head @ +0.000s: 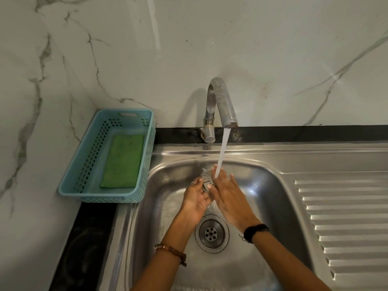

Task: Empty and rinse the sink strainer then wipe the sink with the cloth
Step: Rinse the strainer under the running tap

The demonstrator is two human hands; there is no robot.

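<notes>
Blue basket (147, 143) with green cloth (122, 161) left of sink (273, 185).

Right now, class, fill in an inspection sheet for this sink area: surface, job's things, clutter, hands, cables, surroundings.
Surface: stainless steel sink basin, wet, round drain uncovered.
Job's things: round metal strainer held under running water stream; green cloth lying in light blue perforated plastic basket.
Clutter: nothing seen.
Hands: left hand grips the strainer; right hand against it, fingers straight.
Cables: nothing seen.
Surroundings: curved metal tap, white marble wall, ribbed draining board.
</notes>
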